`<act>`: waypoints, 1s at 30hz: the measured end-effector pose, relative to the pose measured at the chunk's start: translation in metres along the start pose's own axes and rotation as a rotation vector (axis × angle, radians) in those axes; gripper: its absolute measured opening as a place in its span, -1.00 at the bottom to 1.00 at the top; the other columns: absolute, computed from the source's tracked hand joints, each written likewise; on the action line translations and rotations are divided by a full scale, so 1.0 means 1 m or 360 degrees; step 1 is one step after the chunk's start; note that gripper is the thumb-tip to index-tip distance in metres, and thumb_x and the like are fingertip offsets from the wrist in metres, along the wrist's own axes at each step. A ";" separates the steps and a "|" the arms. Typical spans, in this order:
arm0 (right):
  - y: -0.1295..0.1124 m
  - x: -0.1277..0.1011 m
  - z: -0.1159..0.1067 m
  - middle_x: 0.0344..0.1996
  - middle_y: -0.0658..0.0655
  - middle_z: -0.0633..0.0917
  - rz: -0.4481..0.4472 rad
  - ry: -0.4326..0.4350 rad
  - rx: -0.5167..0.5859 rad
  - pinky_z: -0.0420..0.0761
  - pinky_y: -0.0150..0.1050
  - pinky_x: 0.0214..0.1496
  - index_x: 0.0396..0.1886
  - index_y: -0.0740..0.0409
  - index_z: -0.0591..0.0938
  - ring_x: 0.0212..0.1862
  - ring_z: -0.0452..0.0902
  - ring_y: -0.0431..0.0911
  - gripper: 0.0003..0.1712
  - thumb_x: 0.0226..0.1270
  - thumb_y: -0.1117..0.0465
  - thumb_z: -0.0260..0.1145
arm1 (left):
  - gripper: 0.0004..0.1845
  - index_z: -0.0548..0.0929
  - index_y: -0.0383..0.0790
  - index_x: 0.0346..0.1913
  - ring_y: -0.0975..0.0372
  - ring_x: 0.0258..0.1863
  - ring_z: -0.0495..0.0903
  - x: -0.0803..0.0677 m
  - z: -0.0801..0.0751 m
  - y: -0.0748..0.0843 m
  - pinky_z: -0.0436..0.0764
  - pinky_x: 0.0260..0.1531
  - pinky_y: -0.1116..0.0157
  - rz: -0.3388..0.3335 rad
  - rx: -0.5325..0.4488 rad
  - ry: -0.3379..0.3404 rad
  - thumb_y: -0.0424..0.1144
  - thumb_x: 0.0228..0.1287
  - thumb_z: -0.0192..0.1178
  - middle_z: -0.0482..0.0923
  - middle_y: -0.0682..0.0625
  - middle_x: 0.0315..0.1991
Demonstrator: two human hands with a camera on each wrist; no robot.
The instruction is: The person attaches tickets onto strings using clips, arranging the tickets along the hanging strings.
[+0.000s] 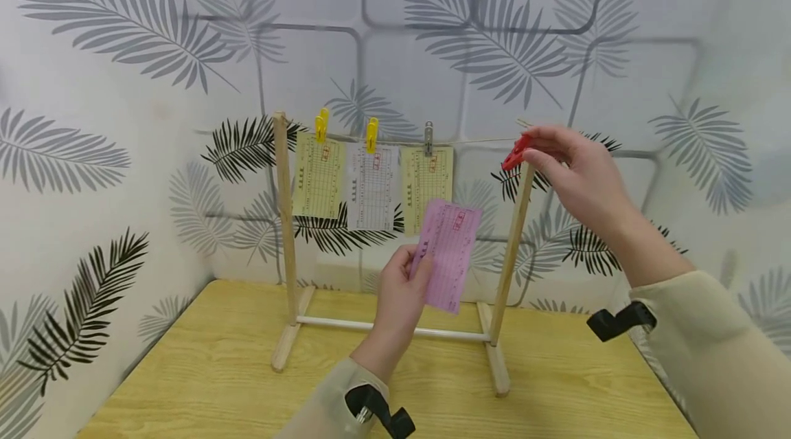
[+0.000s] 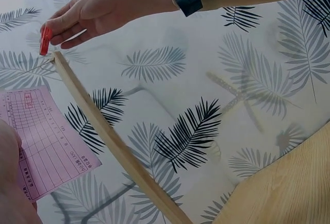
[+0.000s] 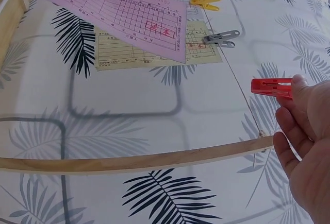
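My left hand (image 1: 400, 291) pinches a pink receipt slip (image 1: 451, 257) by its left edge, in front of the wooden rack. My right hand (image 1: 577, 174) holds a red clothespin (image 1: 516, 152) between thumb and fingers, close to the top of the rack's right post (image 1: 514, 246). In the right wrist view the red clothespin (image 3: 271, 87) points toward the string (image 3: 234, 80), apart from it. Along the string hang a yellow slip (image 1: 318, 181) and a white slip (image 1: 373, 188) under yellow clothespins (image 1: 372, 134), then another yellow slip (image 1: 428, 185) under a grey clothespin (image 1: 429, 139).
The rack's left post (image 1: 285, 219) and white crossbar (image 1: 454, 334) stand on a wood-grain table (image 1: 216, 356). Behind it rises a leaf-patterned wall covering (image 1: 395, 68). Wooden feet (image 1: 497, 370) stick out toward me at both sides.
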State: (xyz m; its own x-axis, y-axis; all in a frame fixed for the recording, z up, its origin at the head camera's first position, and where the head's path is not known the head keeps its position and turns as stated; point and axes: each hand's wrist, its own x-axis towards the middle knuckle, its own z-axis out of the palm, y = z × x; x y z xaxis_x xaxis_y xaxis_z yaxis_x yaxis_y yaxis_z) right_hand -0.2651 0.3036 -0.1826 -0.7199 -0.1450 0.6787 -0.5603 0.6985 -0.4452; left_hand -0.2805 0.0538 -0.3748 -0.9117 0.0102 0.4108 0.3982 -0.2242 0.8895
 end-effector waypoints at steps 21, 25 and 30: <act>-0.019 0.056 -0.001 0.21 0.21 0.78 0.0011 -0.0083 -0.0141 0.53 0.16 0.29 0.38 0.15 0.69 0.41 0.59 0.13 -0.60 0.75 0.08 0.31 | -0.86 0.69 -0.29 0.07 0.19 -0.19 0.76 0.030 0.039 0.008 0.76 -0.22 0.25 0.0002 -0.0152 0.0045 -0.31 0.68 0.20 0.81 -0.10 -0.07; -0.019 0.063 -0.001 0.23 0.22 0.77 0.0040 -0.0097 -0.0155 0.52 0.16 0.33 0.37 0.15 0.70 0.41 0.58 0.13 -0.61 0.75 0.08 0.31 | -0.86 0.69 -0.29 0.07 0.21 -0.20 0.73 0.035 0.045 0.009 0.73 -0.20 0.26 0.0004 -0.0154 0.0044 -0.30 0.70 0.20 0.80 -0.08 -0.11; -0.020 0.070 -0.001 0.20 0.24 0.77 0.0040 -0.0099 -0.0182 0.52 0.18 0.36 0.31 0.16 0.74 0.42 0.57 0.15 -0.65 0.75 0.09 0.30 | -0.85 0.72 -0.23 0.08 0.23 -0.19 0.68 0.041 0.054 0.012 0.69 -0.19 0.27 -0.0035 -0.0153 0.0041 -0.26 0.72 0.19 0.74 -0.02 -0.17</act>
State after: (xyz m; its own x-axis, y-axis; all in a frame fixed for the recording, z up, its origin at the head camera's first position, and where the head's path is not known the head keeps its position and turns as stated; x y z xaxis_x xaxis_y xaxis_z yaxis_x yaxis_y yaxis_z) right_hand -0.3042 0.2800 -0.1257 -0.7593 -0.1671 0.6290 -0.4941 0.7771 -0.3899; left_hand -0.3081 0.1040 -0.3368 -0.9228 -0.0089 0.3852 0.3680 -0.3166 0.8743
